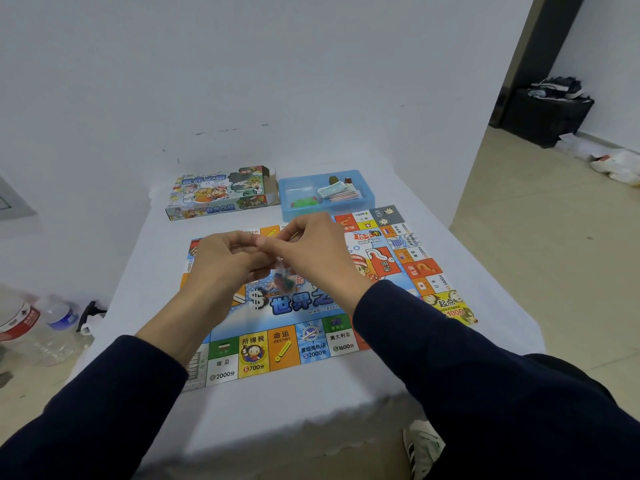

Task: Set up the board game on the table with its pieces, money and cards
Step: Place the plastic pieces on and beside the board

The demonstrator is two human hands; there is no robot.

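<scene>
Dark sleeves nearest; both hands raised together over the game board (311, 344) on the white counter (277, 410). Left hand (225, 261) and right hand (311, 251) curled, fingertips pinching a small clear bag (285, 277) of pieces between them. Far behind: game box (221, 192) left, blue tray (367, 199) with money right.

1. Game board (304, 341) lies flat on the white-covered worktop (311, 403).
2. Left hand (225, 258) and right hand (311, 251) meet above the board centre, together pinching a small clear bag (285, 278) of coloured pieces.
3. Game box (221, 194) lies at the far edge, flap open.
4. Blue plastic tray (367, 199), just beside the box, holds paper money (341, 192).
</scene>
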